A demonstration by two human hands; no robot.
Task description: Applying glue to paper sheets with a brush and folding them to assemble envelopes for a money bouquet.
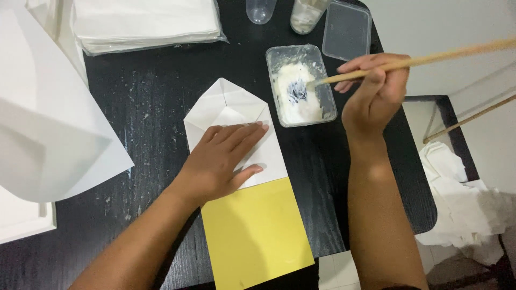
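Observation:
My left hand (pixel 223 158) lies flat, fingers together, on a folded white paper (pixel 228 107) whose lower part is yellow (pixel 255 231), pressing it onto the black table (pixel 145 102). My right hand (pixel 376 88) grips a long wooden stick (pixel 430 59). The stick's tip rests in a clear rectangular tub (pixel 301 86) filled with white paste, just right of the folded paper.
A clear lid (pixel 346 29) lies behind the tub, with two clear cups (pixel 260 9) beside it. A wrapped stack of white sheets (pixel 145 24) sits at the back left. Large white sheets (pixel 48 123) overhang the left. Crumpled white paper (pixel 457 198) lies off the table at right.

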